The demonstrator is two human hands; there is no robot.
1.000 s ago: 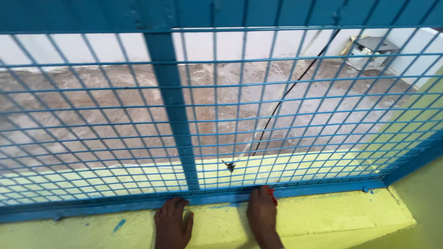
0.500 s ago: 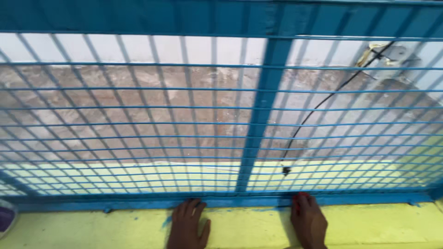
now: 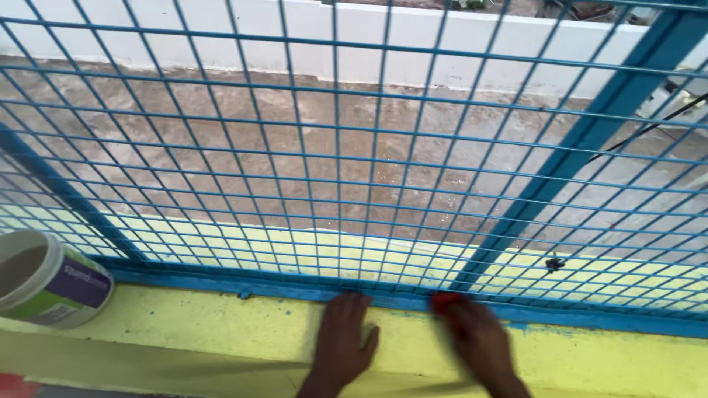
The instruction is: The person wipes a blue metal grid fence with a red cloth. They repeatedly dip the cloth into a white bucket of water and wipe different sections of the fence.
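Yellow ledge (image 3: 221,324), near-empty paint bucket (image 3: 51,280).

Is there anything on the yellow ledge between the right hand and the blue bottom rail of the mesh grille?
Nothing visible. The right hand, blurred, with something small and red at its fingers, already reaches the blue bottom rail above the yellow ledge. The left hand lies flat alongside.

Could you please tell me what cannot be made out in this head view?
- Red thing at the right hand: blurred and mostly covered by the fingers; its kind is unclear.
- Tub: cut off by the left edge; contents unclear.
- Small dark thing on the mesh: too small to identify.
- Left hand: wrist cut off by the bottom edge.
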